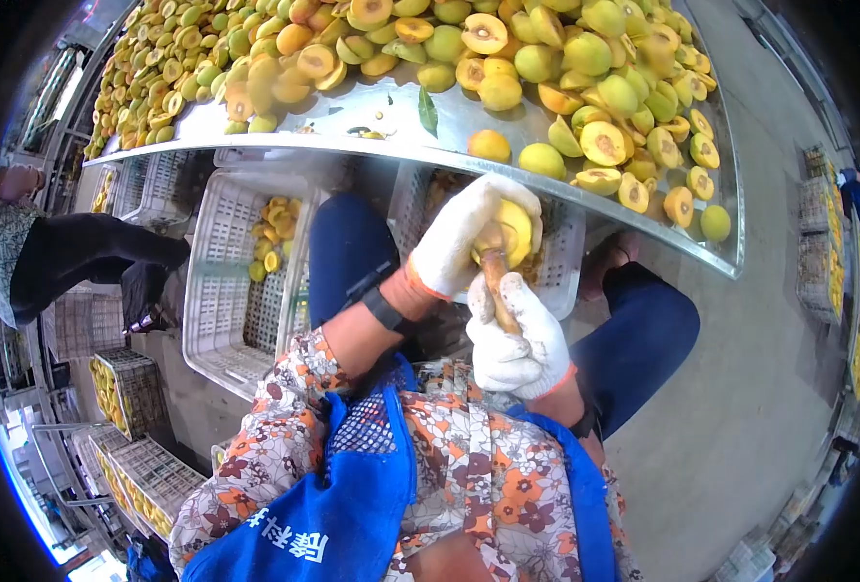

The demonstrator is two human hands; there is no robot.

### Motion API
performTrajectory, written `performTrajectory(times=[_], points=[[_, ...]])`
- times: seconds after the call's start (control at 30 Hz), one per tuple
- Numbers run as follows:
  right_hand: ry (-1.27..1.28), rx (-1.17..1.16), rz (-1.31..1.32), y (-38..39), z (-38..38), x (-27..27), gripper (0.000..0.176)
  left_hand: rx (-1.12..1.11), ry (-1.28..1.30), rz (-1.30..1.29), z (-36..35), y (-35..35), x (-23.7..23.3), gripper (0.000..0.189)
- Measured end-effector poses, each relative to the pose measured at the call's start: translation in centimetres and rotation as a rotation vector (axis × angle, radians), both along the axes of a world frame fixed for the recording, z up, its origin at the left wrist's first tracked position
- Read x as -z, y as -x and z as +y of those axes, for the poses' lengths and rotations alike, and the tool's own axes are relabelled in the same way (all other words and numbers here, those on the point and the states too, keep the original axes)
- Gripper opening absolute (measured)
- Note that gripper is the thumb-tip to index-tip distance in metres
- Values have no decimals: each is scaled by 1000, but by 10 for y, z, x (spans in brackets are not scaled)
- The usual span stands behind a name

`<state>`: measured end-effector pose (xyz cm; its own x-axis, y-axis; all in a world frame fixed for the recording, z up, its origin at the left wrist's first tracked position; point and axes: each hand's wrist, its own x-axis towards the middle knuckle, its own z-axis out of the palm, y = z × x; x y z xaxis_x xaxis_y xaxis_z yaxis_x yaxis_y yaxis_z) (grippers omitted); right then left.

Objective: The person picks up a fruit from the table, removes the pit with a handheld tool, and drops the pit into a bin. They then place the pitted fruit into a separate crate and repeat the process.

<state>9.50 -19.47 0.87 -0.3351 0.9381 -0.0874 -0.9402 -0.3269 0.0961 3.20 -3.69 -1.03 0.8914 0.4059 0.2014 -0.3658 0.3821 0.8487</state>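
Observation:
My left hand (469, 233), in a white glove, is wrapped round a yellow peach half (517, 233), its cut face turned to the right. In my right hand (522, 349), also gloved in white, is a pitting tool with a brownish handle (494, 272). The tool's upper end meets the cut side of the peach; its tip is hidden there. Both hands are close together in front of the metal table's edge (401, 148). Many halved and whole peaches (585, 58) lie heaped on that table, several near its front rim.
A white plastic crate (241, 339) with some peach pieces stands left of my knees; another crate (566, 242) is under my hands. Crates of fruit (125, 388) line the left floor, and more stacked crates (818, 242) stand far right. Another person's leg (100, 247) is at left.

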Motion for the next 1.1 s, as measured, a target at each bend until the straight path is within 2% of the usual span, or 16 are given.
performTrajectory(times=[0.07,0.13,0.2,0.27,0.4,0.5,0.53,0.6,0.63,0.67,0.7,0.73,0.8,0.87,1.07,1.1], points=[[-36,-18,-45,-1,-1,-5,34,-116,118,69,-2,0,3,51],[-69,-32,-94,0,-3,-6,32,-452,583,130,11,3,3,48],[141,42,-321,-2,-7,-4,29,-668,306,255,47,43,4,43],[276,120,-356,0,-11,3,27,-963,-128,371,91,93,5,37],[378,147,-406,1,-8,10,27,-1186,-1983,1126,135,145,-26,37],[379,137,-549,6,0,7,25,-947,-1492,892,121,81,-37,38],[380,139,-558,6,-1,7,25,-886,-1605,777,111,53,-35,38],[434,165,-643,6,-3,12,22,-627,-1422,788,86,-3,-35,40],[490,194,-627,7,-4,15,23,-558,-1432,668,81,-23,-30,39],[503,179,-658,6,-7,18,23,-410,-1387,742,82,-45,-24,41],[540,176,-626,5,-10,22,23,-406,-1508,692,86,-62,-15,45],[513,191,-683,6,-8,16,22,-163,-1541,896,92,-78,-18,50],[479,179,-713,4,-8,13,20,-54,-1521,1079,101,-91,-22,59],[443,192,-762,4,-6,17,18,-130,-1525,1001,113,-87,-6,57],[403,194,-813,6,-7,13,21,-28,-1543,1155,135,-76,-3,49],[404,195,-816,7,-8,14,21,-198,-1561,1101,136,-71,1,50]])
